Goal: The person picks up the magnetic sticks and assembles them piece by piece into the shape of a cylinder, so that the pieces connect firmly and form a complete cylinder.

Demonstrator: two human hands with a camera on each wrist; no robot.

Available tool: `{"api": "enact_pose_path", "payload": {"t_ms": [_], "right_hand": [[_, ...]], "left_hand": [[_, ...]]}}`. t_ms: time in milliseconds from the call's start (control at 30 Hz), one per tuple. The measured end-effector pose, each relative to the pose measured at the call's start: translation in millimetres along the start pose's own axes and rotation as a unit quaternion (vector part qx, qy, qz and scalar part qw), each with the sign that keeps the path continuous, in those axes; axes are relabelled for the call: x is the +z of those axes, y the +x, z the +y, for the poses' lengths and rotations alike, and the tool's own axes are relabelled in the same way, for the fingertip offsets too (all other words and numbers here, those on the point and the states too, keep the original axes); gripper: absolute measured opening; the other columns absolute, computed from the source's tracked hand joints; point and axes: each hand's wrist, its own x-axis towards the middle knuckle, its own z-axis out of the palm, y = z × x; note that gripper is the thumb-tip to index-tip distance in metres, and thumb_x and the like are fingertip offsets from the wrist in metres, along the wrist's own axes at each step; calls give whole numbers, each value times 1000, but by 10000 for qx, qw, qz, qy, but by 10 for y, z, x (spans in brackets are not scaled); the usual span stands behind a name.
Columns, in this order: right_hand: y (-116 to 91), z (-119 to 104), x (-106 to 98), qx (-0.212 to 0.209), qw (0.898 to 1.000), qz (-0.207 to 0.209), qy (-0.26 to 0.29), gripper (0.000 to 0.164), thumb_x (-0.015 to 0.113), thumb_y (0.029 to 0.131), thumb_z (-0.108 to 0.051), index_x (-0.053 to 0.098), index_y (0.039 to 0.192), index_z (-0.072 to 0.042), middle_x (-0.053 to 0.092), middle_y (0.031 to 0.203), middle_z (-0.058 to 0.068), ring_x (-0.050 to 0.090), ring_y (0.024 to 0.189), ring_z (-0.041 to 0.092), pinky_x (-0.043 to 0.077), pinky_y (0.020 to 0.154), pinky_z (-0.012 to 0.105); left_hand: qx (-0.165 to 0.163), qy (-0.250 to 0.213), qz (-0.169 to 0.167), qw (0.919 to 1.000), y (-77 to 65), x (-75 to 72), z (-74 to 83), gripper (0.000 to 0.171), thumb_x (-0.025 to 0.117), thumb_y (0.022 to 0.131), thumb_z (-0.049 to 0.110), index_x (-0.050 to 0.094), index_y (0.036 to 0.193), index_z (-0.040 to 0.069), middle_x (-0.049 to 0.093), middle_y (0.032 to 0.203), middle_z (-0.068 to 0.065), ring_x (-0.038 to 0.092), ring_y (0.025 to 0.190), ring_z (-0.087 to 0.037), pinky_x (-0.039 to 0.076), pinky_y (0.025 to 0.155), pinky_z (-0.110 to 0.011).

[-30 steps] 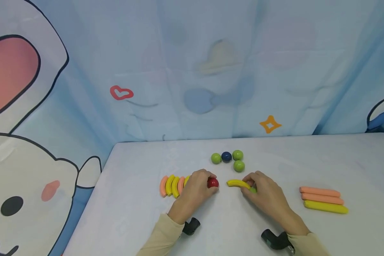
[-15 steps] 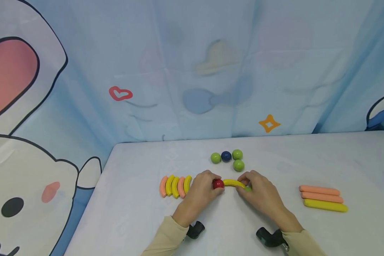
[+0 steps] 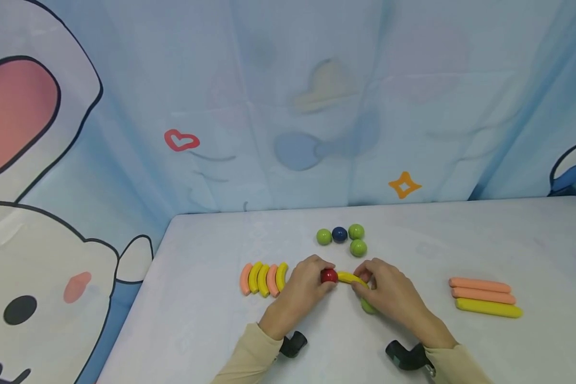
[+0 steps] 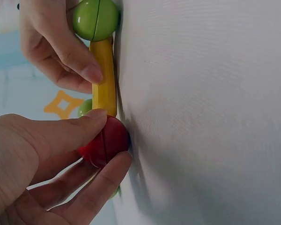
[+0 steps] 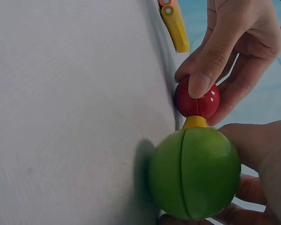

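My left hand (image 3: 297,292) pinches a red ball (image 3: 329,275) between thumb and fingers, low over the table. Against the ball lies one end of a yellow curved stick (image 3: 347,277), which my right hand (image 3: 394,292) grips. A green ball (image 3: 368,306) sits at the stick's other end, partly behind the right fingers in the head view. In the left wrist view the red ball (image 4: 110,143), yellow stick (image 4: 104,79) and green ball (image 4: 97,18) form one line. Close to the right wrist camera, the green ball (image 5: 195,173) hides most of the stick.
Yellow and orange curved sticks (image 3: 263,279) lie in a row at left. Loose green balls (image 3: 358,248) and a dark blue ball (image 3: 339,234) stand behind the hands. Two orange straight sticks (image 3: 482,295) and a yellow one (image 3: 489,308) lie at right on the white table (image 3: 533,256).
My left hand has carried the red ball rightward to the yellow stick's end. The right hand has shifted left with the stick; the green ball now shows nearer the person, below the fingers.
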Motion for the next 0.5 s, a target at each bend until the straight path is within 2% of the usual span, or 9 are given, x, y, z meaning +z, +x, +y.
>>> {"api": "enact_pose_path", "payload": {"t_ms": [133,267,367,500], "right_hand": [[-1,-12,18,-110,9999,-24,39,22,83,88,-13,75,105,-2,61,87,1,50,72,16,42,60,31],[-6,-10,3,-110,9999,-49,-28,23,84,87,-12,76,105,-1,60,87,1,50,72,17,43,62,30],[-15,21,-36,-3,10000,-88,-25,24,84,88,-12,75,107,0,62,89,2,51,75,18,45,64,31],[-41,101,-110,120,9999,-93,3,27,83,88,-13,74,110,1,63,91,3,52,76,19,46,64,30]], "left_hand": [[-56,-78,-29,9999,-14,17,-6,37,83,91,7,72,126,-2,67,115,-11,59,91,-13,52,79,-13],[-256,-64,106,9996,-53,-9,-32,40,84,91,13,72,127,1,64,121,-11,57,91,-13,53,79,-16],[-501,130,288,9982,-88,-90,-62,41,84,91,18,73,128,3,63,124,-11,61,99,-17,57,89,-24],[-952,544,495,9927,-125,-224,-98,40,82,93,19,72,128,3,63,127,-12,63,114,-25,55,101,-36]]}}
